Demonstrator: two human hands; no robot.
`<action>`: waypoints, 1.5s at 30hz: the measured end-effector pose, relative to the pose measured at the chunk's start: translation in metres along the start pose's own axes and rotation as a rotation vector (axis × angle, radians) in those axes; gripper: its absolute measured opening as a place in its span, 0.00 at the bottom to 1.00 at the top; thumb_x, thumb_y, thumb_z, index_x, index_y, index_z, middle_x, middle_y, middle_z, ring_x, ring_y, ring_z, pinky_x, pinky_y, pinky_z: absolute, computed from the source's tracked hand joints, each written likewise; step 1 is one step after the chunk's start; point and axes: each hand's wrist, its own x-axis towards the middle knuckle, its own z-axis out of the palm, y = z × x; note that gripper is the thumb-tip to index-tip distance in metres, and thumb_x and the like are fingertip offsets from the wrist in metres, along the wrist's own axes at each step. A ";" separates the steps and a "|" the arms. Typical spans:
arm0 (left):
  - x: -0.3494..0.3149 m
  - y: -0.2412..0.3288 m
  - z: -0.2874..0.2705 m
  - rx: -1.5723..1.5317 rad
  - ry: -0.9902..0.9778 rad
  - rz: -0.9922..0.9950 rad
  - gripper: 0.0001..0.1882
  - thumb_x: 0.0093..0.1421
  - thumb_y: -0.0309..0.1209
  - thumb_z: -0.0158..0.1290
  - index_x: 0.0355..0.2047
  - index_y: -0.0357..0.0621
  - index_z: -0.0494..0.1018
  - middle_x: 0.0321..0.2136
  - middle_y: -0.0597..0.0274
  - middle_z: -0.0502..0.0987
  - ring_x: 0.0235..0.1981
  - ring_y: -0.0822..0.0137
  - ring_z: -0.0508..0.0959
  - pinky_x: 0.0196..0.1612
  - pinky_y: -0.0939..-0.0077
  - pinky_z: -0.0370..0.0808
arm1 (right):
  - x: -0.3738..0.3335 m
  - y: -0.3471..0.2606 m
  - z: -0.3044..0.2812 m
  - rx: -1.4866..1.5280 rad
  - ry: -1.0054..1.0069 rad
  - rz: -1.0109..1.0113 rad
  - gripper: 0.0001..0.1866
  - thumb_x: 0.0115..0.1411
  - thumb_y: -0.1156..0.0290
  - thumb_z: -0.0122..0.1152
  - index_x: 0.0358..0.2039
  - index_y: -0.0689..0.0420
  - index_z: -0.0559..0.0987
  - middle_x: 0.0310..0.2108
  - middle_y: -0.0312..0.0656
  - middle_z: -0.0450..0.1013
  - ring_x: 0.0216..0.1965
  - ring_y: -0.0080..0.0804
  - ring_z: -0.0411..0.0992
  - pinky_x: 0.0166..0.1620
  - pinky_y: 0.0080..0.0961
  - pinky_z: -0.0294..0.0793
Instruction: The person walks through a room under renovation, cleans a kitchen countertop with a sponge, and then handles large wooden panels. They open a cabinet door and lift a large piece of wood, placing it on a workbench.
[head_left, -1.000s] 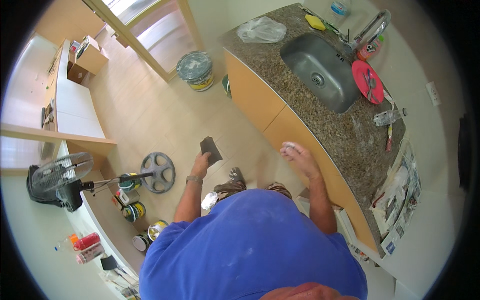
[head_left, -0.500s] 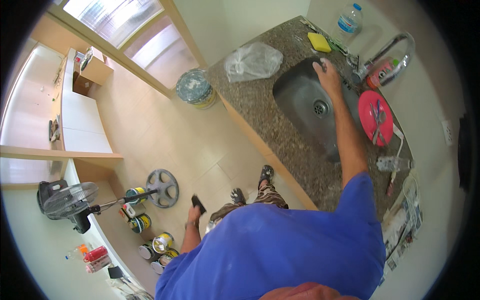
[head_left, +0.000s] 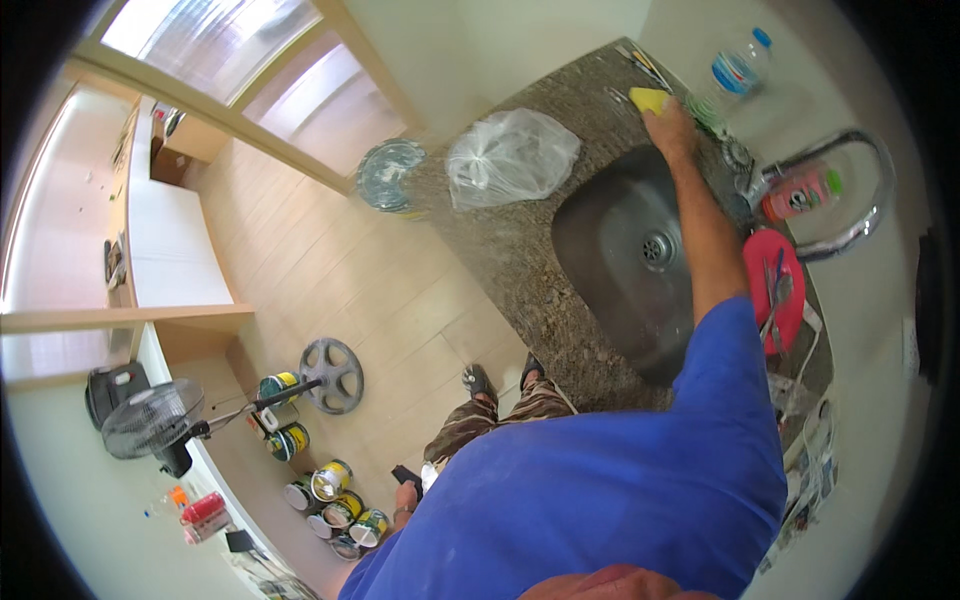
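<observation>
My right hand (head_left: 674, 130) reaches past the sink (head_left: 620, 230) to the far end of the stone counter. Its fingers are closed on a yellow sponge (head_left: 649, 100). Low at my left side, my left hand (head_left: 407, 494) grips a small dark block-like object (head_left: 405, 475), whose exact kind I cannot make out. Beside the sink, a clear plastic bag (head_left: 510, 160) lies on the counter. A red plate (head_left: 775, 255) with cutlery on it sits to the right of the basin.
The curved faucet (head_left: 870, 190) arches near a bottle with a green cap (head_left: 800, 195). A clear water bottle (head_left: 740, 68) stands against the wall. On the floor are a lidded bucket (head_left: 390, 175), a standing fan (head_left: 155, 420) and several paint cans (head_left: 330, 480).
My right hand has moved from the sink's far rim to the yellow sponge and taken hold of it. My left hand has drawn back closer to my body with the dark object.
</observation>
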 end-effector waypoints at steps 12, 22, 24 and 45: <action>0.168 0.157 -0.139 0.041 -0.002 0.442 0.20 0.50 0.37 0.44 0.27 0.26 0.71 0.23 0.51 0.75 0.24 0.58 0.73 0.28 0.64 0.68 | -0.319 0.106 -0.105 1.853 -0.254 0.241 0.24 0.58 0.59 0.46 0.52 0.59 0.64 0.43 0.48 0.69 0.40 0.46 0.71 0.43 0.44 0.71; 0.171 0.280 -0.199 -0.619 -0.187 0.409 0.14 0.50 0.33 0.46 0.33 0.34 0.69 0.22 0.60 0.69 0.22 0.66 0.67 0.27 0.72 0.66 | -0.317 0.118 -0.035 1.725 -0.081 0.683 0.18 0.51 0.61 0.60 0.41 0.52 0.68 0.31 0.37 0.66 0.25 0.32 0.69 0.34 0.37 0.74; 0.174 0.259 -0.191 -0.579 -0.189 0.376 0.15 0.50 0.34 0.45 0.33 0.34 0.70 0.22 0.60 0.69 0.22 0.66 0.67 0.28 0.72 0.66 | -0.304 0.100 -0.027 1.635 -0.012 0.695 0.16 0.51 0.64 0.59 0.39 0.54 0.69 0.31 0.38 0.67 0.24 0.28 0.69 0.26 0.29 0.73; 0.129 0.134 -0.126 -0.081 -0.027 0.288 0.21 0.53 0.40 0.43 0.32 0.31 0.72 0.31 0.42 0.75 0.36 0.50 0.74 0.39 0.61 0.68 | -0.279 0.129 0.022 0.871 -0.020 0.449 0.22 0.56 0.54 0.48 0.35 0.63 0.73 0.28 0.52 0.72 0.32 0.45 0.70 0.38 0.36 0.67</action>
